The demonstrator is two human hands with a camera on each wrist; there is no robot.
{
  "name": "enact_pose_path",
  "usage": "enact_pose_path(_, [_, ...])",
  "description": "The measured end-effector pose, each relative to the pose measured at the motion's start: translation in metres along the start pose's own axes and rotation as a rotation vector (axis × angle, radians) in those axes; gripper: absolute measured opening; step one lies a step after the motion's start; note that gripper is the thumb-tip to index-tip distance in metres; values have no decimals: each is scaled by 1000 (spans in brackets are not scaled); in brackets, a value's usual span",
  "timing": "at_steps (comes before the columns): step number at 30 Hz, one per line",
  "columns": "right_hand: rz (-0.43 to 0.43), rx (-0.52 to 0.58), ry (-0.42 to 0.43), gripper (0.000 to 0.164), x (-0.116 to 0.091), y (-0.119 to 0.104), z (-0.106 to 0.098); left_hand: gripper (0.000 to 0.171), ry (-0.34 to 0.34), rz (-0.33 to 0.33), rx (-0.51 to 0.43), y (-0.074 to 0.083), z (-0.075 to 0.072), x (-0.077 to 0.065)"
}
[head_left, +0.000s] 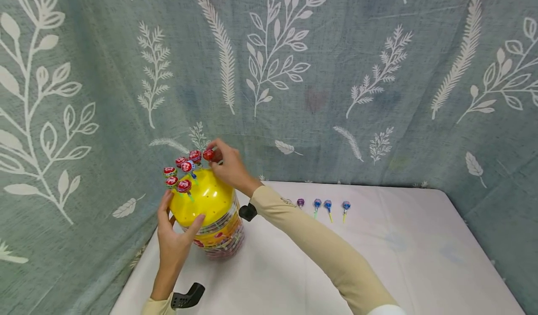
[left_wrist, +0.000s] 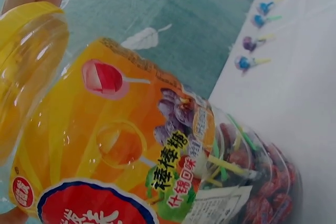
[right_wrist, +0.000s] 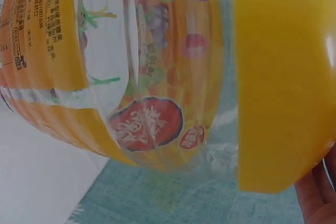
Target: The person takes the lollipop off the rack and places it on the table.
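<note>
A clear jar of lollipops with an orange label and a domed yellow lid stands at the left of the white table. My left hand holds the lid's near left side, thumb on the front and fingers at the left edge. Several red-wrapped lollipops stick up from the lid's far left part. At the lid's far edge, my right hand pinches a red lollipop; its stick is hidden. Small holes dot the lid. In the right wrist view, fingers show beside the lid.
Right of the jar, purple and blue lollipops lie in a row on the white table. A green-grey curtain with white leaf prints hangs behind the table and along its sides.
</note>
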State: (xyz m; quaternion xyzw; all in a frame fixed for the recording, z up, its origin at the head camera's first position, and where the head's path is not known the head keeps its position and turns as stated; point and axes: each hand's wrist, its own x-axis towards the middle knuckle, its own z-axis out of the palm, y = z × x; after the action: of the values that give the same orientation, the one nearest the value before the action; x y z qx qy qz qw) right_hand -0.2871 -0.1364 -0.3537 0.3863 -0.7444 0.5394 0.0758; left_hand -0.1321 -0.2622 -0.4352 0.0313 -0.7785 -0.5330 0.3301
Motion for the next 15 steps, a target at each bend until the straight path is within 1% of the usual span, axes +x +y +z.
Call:
enact_pose_path(2, [-16,-12,8,30,0,1,0,87,11,-2,-6,-9,1,1])
enact_pose_path(3, [-25,-18,12,30,0,0,0,87,16,-1,-10,-10,2,2])
enact_pose_path(6, [-63,-30,52,29,2,-2,-4,86,17,-3,-22,4,4,0])
enact_pose_path(9, [-98,-31,100,29,7,-8,-11,84,16,2,-25,17,6,-2])
enact_pose_path(12, [-105,-22,121,28,11,-16,-21,83,23,21,-9,20,5,-2])
enact_pose_path(15, [-98,-8,116,27,12,-24,-29,82,35,44,3,18,3,-2])
